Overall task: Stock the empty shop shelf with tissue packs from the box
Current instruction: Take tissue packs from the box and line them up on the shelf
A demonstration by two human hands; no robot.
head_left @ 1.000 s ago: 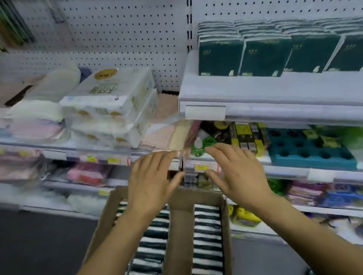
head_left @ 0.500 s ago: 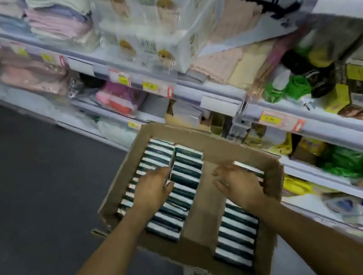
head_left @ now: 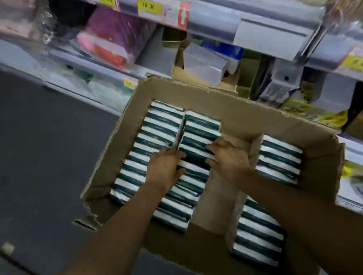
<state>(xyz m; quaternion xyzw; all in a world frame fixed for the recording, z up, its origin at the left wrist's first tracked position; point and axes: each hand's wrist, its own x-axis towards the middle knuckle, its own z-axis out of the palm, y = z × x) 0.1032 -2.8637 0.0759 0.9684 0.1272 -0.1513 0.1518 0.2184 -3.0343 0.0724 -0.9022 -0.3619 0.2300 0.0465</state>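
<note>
Fingers (head_left: 178, 153) of the left hand (head_left: 164, 167) curl down over the near end of a short run of packs (head_left: 195, 145) in the middle row, while the right hand (head_left: 228, 161) closes on the same run from the other side, its fingertips tucked at the row's edge where the bare gap begins; both hands appear clamped on that bundle, though how deep the fingers reach between packs cannot be told. The packs stand on edge, dark green and white, filling the left and middle rows of the box (head_left: 320, 166), with more along the right wall and an empty strip of cardboard floor between. Judging by the look of them, they are light, soft and wrapped in slick film, so a squeeze from both ends should lift several at once, but too loose a grip could let the middle ones sag and drop out; pressing the end faces flat and level seems the safer hold. Beyond the box, lower shelves (head_left: 211, 17) hold mixed goods and yellow price tags (head_left: 149, 6). The shelf to be stocked is not in view here.
</note>
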